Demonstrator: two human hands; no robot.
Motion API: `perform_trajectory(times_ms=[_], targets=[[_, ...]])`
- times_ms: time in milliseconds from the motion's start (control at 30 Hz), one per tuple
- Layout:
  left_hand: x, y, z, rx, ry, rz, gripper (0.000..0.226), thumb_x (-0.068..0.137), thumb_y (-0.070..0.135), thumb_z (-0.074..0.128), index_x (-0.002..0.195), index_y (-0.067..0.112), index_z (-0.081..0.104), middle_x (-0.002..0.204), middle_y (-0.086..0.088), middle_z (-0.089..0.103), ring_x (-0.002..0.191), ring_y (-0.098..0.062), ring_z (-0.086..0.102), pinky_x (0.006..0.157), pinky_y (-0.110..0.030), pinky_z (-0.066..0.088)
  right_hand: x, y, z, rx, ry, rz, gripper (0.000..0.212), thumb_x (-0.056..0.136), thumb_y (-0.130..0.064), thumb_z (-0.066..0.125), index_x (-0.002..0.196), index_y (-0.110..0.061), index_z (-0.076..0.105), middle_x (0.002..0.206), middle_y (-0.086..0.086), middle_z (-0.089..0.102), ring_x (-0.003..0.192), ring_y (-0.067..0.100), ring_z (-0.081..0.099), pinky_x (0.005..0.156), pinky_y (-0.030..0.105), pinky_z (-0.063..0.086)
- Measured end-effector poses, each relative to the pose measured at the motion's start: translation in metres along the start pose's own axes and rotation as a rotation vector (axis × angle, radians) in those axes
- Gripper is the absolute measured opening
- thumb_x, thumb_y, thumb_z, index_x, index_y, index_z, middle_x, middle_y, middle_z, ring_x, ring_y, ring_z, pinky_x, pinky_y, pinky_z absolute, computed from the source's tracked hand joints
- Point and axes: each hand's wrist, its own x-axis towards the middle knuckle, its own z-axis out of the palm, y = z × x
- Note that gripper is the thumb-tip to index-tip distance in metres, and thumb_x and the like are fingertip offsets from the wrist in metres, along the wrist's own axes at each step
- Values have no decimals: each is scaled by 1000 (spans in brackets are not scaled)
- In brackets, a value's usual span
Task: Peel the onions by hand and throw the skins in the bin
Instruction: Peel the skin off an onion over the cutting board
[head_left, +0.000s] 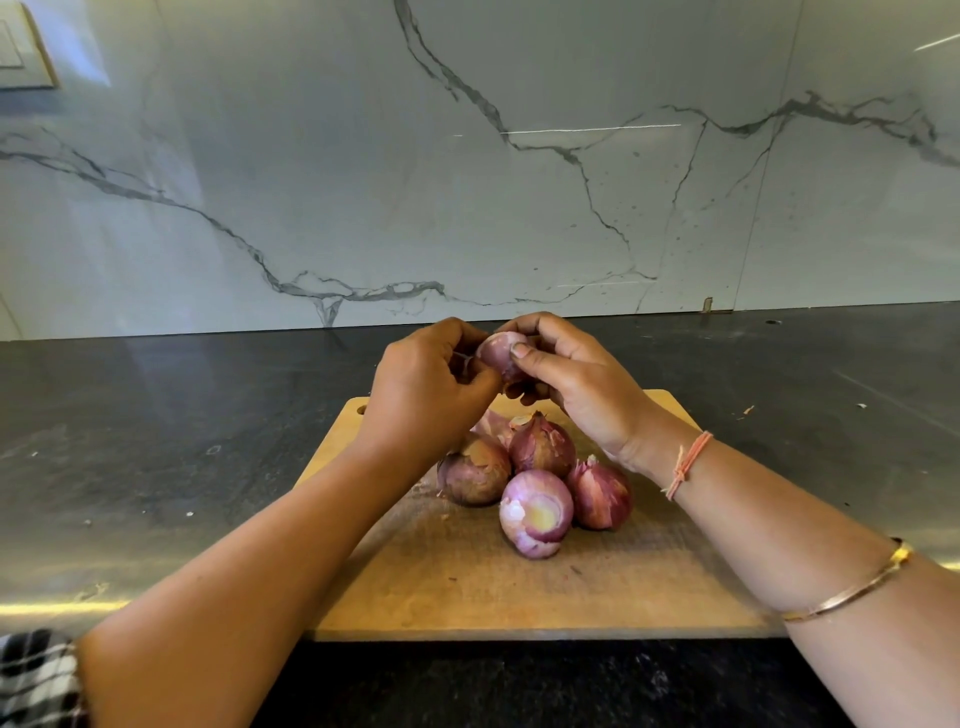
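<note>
Onion (500, 354) is being held in the air over the far edge of the board (467, 587). I am watching the left hand (426, 384) curling its fingers against the onion and pinching at the skin, while the right hand (576, 384) is gripping it, thumb pressing on top. Below, four more bulbs (543, 447) are sitting in a heap, one of them peeled (535, 512). I am judging the bare, slick surface likely to slip from the grip and knock the heap rolling. Torn skins (488, 426) may scatter, since I am seeing no bin. I am finding no readable writing.
</note>
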Motion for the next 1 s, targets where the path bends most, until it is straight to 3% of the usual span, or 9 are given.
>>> perform_trajectory(times_ms=[67,133,333,467,600,667,767,867,1000], targets=[[1,0,-1,36,25,22,12,84,13,63,95,13,69,72,7,66,63,-8,61,58,-22,50,0,0,1,-4,2,-12,15,100,-8,42,107,-9,55,97,10,57,81,18,52,63,19,44],[2,-1,-2,54,61,38,15,85,6,60,94,11,70,69,4,65,59,-13,58,55,-24,46,0,0,1,-6,-1,-20,17,100,-6,39,106,-10,55,101,13,56,84,21,50,61,17,43],[1,-2,0,18,53,-11,16,86,6,59,94,12,72,69,11,62,67,-14,61,59,-21,47,2,2,-2,88,-12,28,21,99,-6,41,97,-15,60,94,9,59,77,14,52,59,18,43],[1,-2,0,-54,68,-47,14,86,6,60,87,15,72,72,4,68,69,-19,65,64,-32,54,5,5,-5,151,-35,51,19,82,-21,47,93,-19,63,92,5,64,77,15,54,60,23,41],[3,0,-3,-181,85,-139,30,85,1,58,72,26,66,70,0,69,67,-22,68,68,-41,58,6,4,-6,256,-37,48,24,74,-20,43,89,-17,61,82,-4,67,73,12,56,57,23,40],[4,-2,-5,-225,90,-192,31,87,0,56,72,25,66,70,4,69,64,-12,67,71,-38,59,6,4,-7,281,-23,52,24,74,-20,43,90,-16,61,84,-3,65,75,15,54,57,24,39],[4,-4,-5,-187,70,-196,30,87,2,54,73,26,66,74,8,69,67,-11,67,69,-31,59,6,3,-10,297,10,65,25,75,-22,44,92,-16,60,91,2,61,78,15,52,55,21,39],[0,-1,-4,-92,-21,-121,21,86,11,56,81,24,71,71,11,67,57,-5,59,54,-15,48,5,3,-12,238,34,76,16,86,-18,47,96,-17,60,96,7,59,79,18,54,58,24,39],[-4,2,-7,-75,-86,-55,14,84,34,60,93,29,71,84,21,67,80,1,63,66,-12,50,5,4,-11,145,65,109,11,96,-9,46,100,-15,54,97,12,58,74,21,53,58,25,40]])
